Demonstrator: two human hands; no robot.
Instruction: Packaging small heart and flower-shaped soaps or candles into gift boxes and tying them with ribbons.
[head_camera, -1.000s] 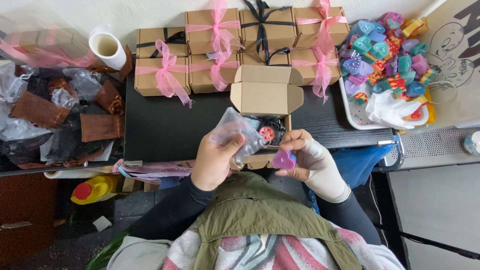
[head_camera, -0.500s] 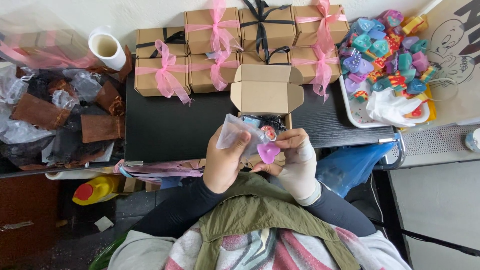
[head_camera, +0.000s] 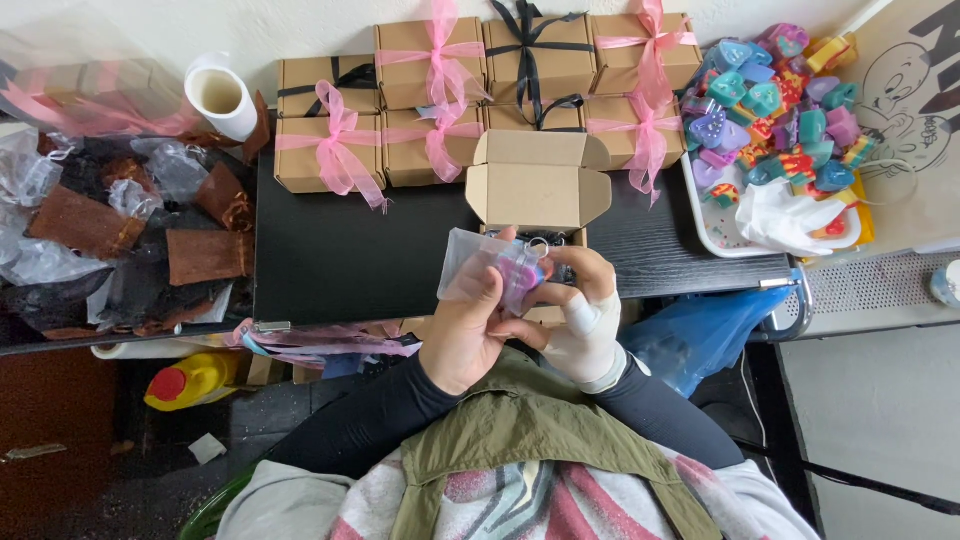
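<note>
Hands: left (head_camera: 462, 335) grips clear bag (head_camera: 470, 262); right (head_camera: 585, 315) pinches purple piece (head_camera: 522, 272) at bag's mouth.

Open black table (head_camera: 350, 250) surface lies left of the open cardboard box (head_camera: 538, 182): widest free lane, running from the near edge up to the ribboned boxes (head_camera: 330, 150). Back of the table is closed off by that row of tied boxes, stacked wall to wall. Left edge is blocked by a heap of clear bags and brown pieces (head_camera: 110, 230), with a white roll (head_camera: 222, 98) standing behind it. Right of the open box, a narrow strip of table remains before the tray (head_camera: 720, 235) of coloured pieces. Both hands, left hand (head_camera: 462, 325) and right hand (head_camera: 580, 315), occupy the near edge just in front of the open box.
</note>
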